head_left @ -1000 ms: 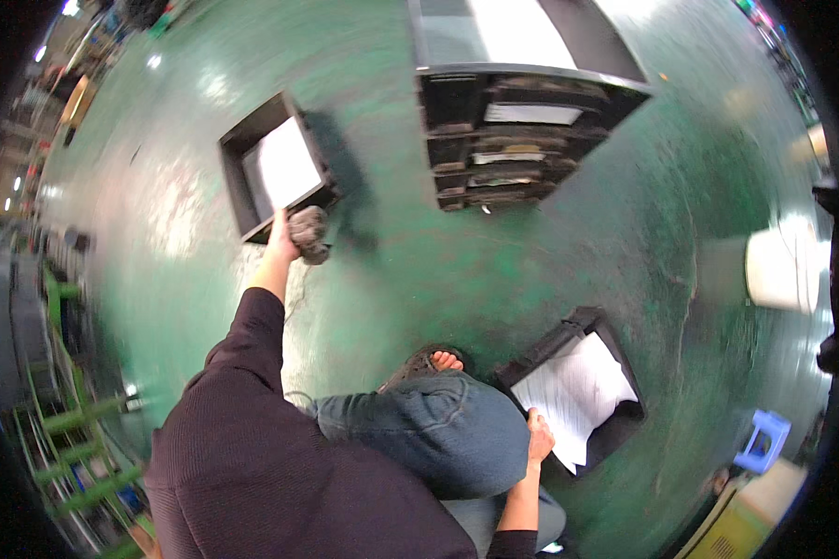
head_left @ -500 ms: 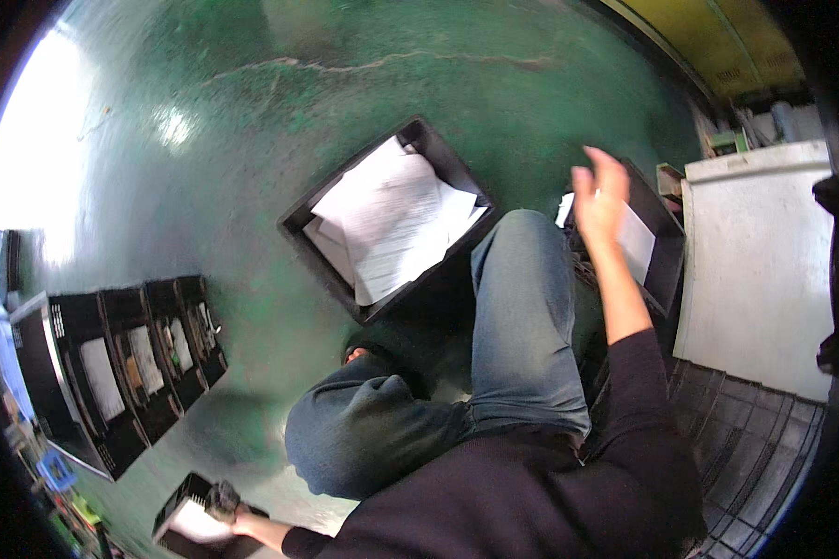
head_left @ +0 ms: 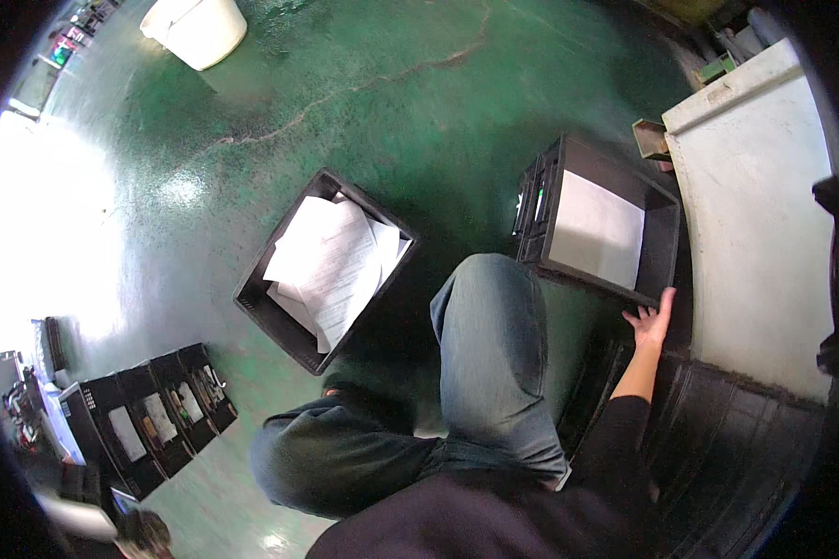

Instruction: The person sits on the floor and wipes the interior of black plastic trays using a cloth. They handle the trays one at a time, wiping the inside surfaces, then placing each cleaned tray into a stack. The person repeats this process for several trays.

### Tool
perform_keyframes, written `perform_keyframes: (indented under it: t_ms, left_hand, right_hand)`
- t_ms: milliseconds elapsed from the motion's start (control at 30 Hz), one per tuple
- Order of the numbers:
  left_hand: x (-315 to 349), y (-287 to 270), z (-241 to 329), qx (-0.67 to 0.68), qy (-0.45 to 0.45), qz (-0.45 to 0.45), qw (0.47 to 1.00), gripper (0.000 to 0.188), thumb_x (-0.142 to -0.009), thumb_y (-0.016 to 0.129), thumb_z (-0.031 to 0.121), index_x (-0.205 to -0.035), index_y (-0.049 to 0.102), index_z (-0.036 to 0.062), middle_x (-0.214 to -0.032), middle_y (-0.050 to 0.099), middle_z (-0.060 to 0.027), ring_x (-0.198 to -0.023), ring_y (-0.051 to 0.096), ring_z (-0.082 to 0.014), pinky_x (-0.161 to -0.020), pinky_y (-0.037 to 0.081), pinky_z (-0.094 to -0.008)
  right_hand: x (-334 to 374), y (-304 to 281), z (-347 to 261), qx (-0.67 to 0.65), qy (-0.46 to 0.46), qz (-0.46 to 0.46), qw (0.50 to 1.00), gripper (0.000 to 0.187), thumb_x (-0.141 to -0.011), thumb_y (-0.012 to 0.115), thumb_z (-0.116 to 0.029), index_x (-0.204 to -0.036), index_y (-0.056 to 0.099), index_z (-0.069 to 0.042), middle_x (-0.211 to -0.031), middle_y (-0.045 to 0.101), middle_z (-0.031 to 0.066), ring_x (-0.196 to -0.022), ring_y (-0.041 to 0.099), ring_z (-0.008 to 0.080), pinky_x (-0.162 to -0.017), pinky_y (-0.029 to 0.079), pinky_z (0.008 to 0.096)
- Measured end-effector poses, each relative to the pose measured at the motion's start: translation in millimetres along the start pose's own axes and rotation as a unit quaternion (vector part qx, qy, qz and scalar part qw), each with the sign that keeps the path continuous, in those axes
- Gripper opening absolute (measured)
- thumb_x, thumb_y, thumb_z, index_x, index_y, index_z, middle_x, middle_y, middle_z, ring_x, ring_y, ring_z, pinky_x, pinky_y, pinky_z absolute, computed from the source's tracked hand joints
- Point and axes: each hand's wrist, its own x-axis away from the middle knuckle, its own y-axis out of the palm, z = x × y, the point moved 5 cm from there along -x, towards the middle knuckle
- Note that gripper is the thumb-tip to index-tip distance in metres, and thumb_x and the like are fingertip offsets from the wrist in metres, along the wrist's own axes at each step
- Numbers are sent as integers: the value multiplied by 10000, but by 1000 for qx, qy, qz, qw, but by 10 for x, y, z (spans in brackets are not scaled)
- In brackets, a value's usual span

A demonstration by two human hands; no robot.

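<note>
My right hand is at the near right corner of a black plastic crate. Its fingers are spread and touch the crate's edge; no firm grip shows. White paper lies flat inside that crate. My left hand does not show. At the lower left rim a blurred dark brown lump lies beside a blurred white and black shape; I cannot make out what it is.
A black crate with loose white sheets stands ahead on the green floor. A divided black rack is at left, a white bucket far off. A pale panel and black ribbed crates are at right.
The view has shifted. My right hand has come from above the right crate to its near corner. My left hand, earlier at a small black bin on a dark object, has left view.
</note>
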Motion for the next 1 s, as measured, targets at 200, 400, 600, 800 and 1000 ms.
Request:
perform_keyframes:
  t_ms: [200, 400, 600, 800, 1000]
  left_hand:
    - [370, 1766, 276, 26, -40, -133, 990, 465, -870, 490, 464, -1129, 586, 90, -948, 641, -113, -810, 644, -302, -690, 553, -488]
    - [1431, 4086, 59, -51, -110, -322, 939, 510, -876, 474, 484, -825, 618, -3, -706, 629, -156, -623, 620, -286, -580, 520, -414]
    - [2845, 5575, -568, -115, -242, -558, 785, 564, -804, 556, 490, -873, 590, -68, -820, 629, -230, -715, 638, -317, -651, 540, -426]
    - [3876, 6230, -1640, -182, -323, -639, 674, 264, -774, 667, 186, -953, 611, 1, -877, 662, -131, -744, 653, -258, -729, 550, -392]
    - [4402, 6537, -3054, -330, -240, -716, 566, 278, -705, 694, 182, -904, 648, -7, -879, 664, -136, -733, 653, -245, -679, 540, -390]
  right_hand:
    - [-256, 73, 35, 42, -30, 47, 998, 781, -730, 672, -264, -1370, 251, -118, -1271, 405, 157, -1103, 473, 364, -805, 493, 512]
    - [-178, 1636, 127, 142, -90, -73, 983, 732, -739, 701, -347, -1302, 372, -14, -1195, 511, 168, -1028, 547, 278, -777, 524, 422]
    - [-15, 2545, 323, 202, -128, -299, 924, 926, -828, 565, -590, -1474, 95, -122, -1470, 254, 197, -1366, 240, 328, -1084, 215, 476]
    - [-291, 961, 347, -118, -72, 6, 990, 425, -916, 504, -267, -1295, 411, -99, -1165, 506, 102, -1053, 531, 237, -877, 462, 426]
    - [-94, -114, 414, -57, -201, 205, 956, 396, -951, 468, -278, -1276, 415, -58, -1160, 489, 121, -1041, 499, 240, -915, 400, 375]
